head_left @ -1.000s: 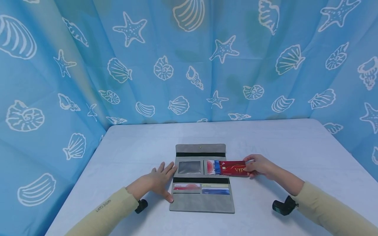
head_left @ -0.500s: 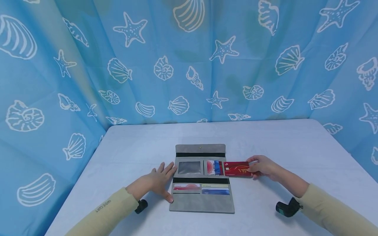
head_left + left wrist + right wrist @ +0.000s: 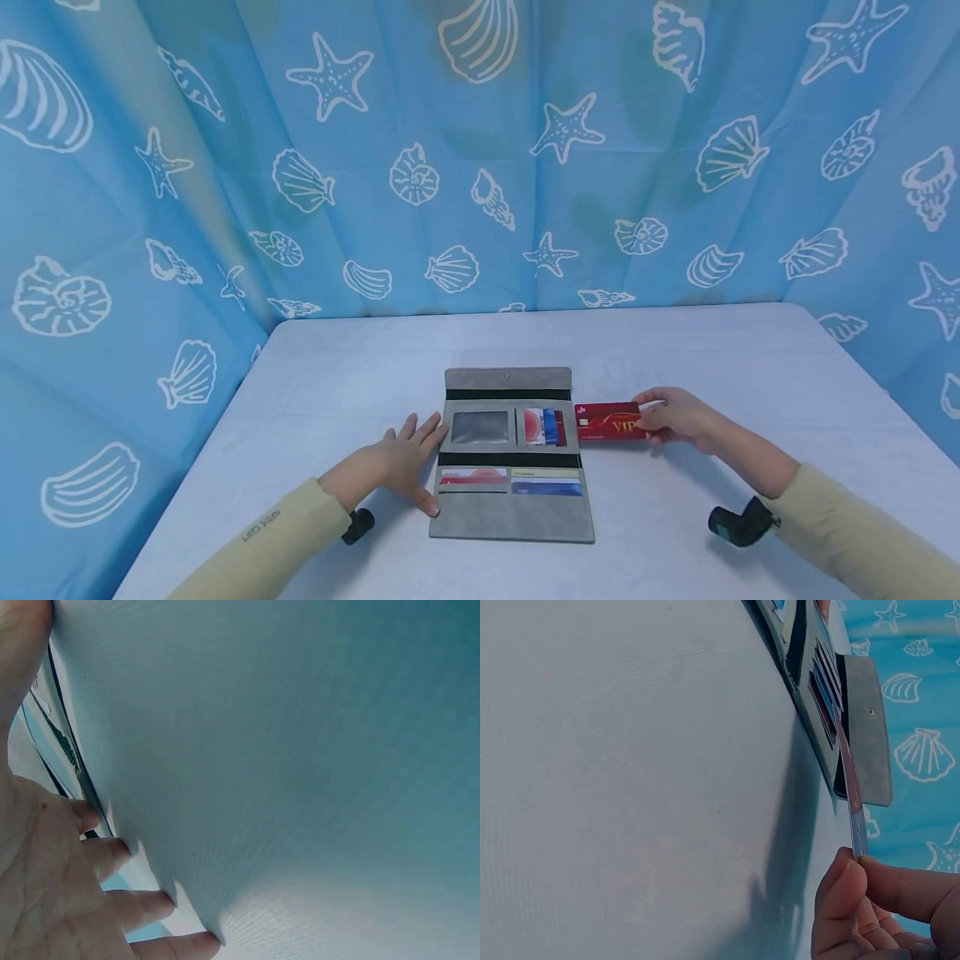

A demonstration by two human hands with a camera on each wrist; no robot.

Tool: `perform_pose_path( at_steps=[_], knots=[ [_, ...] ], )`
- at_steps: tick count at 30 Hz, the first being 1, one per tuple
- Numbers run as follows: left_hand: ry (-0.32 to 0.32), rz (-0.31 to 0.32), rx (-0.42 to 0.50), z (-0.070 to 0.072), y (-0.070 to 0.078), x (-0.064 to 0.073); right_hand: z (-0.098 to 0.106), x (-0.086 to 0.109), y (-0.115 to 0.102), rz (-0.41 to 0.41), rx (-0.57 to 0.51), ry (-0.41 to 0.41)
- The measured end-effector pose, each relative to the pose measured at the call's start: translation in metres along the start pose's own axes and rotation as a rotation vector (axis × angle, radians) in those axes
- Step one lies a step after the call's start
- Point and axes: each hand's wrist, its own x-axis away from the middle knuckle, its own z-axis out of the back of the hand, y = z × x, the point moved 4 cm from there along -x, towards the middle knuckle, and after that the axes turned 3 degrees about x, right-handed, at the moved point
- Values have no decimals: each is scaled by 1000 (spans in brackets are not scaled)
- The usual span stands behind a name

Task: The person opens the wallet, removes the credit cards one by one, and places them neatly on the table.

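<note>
Head view: pinching the red card [image 3: 606, 422] between thumb and fingers of the right hand [image 3: 673, 417], outside the unfolded wallet [image 3: 512, 518], just off its right edge. Resting the left hand [image 3: 399, 463], fingers straight and spread, gripping nothing, along the wallet's left edge. With more cards [image 3: 547, 488] tucked in the wallet's middle and lower panels.

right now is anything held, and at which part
A red rectangular plastic-looking VIP card, pinched at its right end by the right hand; the left hand holds nothing.
</note>
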Motion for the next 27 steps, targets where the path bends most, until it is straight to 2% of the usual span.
perform_pose_path(
  at_steps=[10,27],
  knots=[
    [-5,3,-9,0,-1,0,11,7,-22,10,34,21],
    [-9,1,8,1,0,2,34,5,-57,46,83,74]
  ],
)
